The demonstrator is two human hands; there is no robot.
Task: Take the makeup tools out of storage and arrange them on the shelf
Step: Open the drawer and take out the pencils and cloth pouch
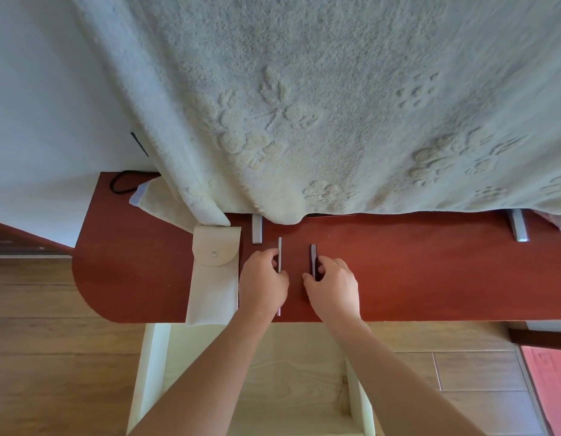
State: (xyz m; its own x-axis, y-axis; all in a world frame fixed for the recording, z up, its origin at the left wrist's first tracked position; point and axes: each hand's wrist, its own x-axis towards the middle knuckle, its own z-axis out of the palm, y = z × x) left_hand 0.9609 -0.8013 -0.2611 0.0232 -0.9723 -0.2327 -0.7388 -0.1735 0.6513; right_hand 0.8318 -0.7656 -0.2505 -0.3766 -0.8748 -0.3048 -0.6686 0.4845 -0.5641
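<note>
1. The left hand (pixel 263 284) is curling its fingers and thumb round a thin silver stick (pixel 279 247). The stick is lying on the red-brown shelf (pixel 131 262), running from the near edge toward the back edge. Its near tip is showing beside the wrist at the near edge.
2. The right hand (pixel 332 287) is gripping a short dark stick (pixel 313 256) between the thumb and bent fingers. This stick is lying parallel to the silver one, just beside it on the right and about midway between the near and back edges.
3. A cream pouch (pixel 213 278) is lying just left of the left hand. Its rounded flap is folded down over a snap, and its lower end is reaching the near edge.
4. A pale towel (pixel 304 105) is hanging down over the back edge and hiding whatever is standing there.
5. Two grey feet are sticking out from under the towel's hem. One grey foot (pixel 256 229) is sitting between the pouch and the silver stick, nearer the back edge. The other grey foot (pixel 518 229) is sitting well toward the right end.
6. A black cord (pixel 115 184) is looping at the back left corner.
7. A pale wooden drawer (pixel 288 357) is standing open below the near edge, under both forearms.
8. A pink sheet (pixel 549 382) is lying on the wooden floor (pixel 52 357) at the right.
</note>
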